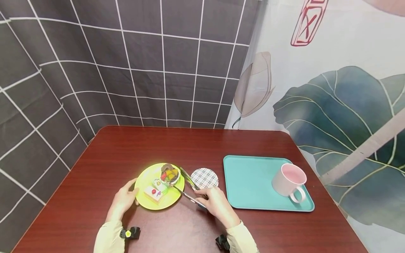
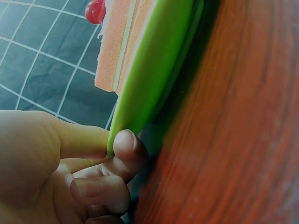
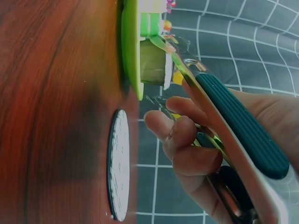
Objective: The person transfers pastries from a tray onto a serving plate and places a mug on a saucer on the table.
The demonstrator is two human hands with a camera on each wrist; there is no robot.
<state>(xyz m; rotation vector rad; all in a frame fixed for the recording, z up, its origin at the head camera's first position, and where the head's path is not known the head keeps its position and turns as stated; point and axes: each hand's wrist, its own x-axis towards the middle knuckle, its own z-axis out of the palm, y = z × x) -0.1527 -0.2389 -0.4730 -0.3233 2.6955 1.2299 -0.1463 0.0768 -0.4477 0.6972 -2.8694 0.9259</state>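
Note:
My left hand (image 1: 122, 201) pinches the near-left rim of a yellow-green plate (image 1: 172, 198) between thumb and fingers. On the plate sit a pink cake slice (image 1: 151, 194) with a red cherry, a small green-and-white cake (image 1: 161, 186) and a cup-shaped dessert (image 1: 167, 169) topped with chocolate and fruit. My right hand (image 1: 219, 204) grips metal tongs (image 3: 243, 123) with dark teal grips. The tongs' arms are spread, one tip on each side of the fruit dessert in the head view. In the left wrist view the plate (image 2: 154, 79) shows edge-on, low over the table.
A round checked coaster (image 1: 205, 177) lies just beyond my right hand. To the right, a teal tray (image 1: 246, 182) bears a pink mug (image 1: 284, 182). The reddish-brown table (image 1: 133, 147) ends at a dark gridded curtain (image 1: 142, 52).

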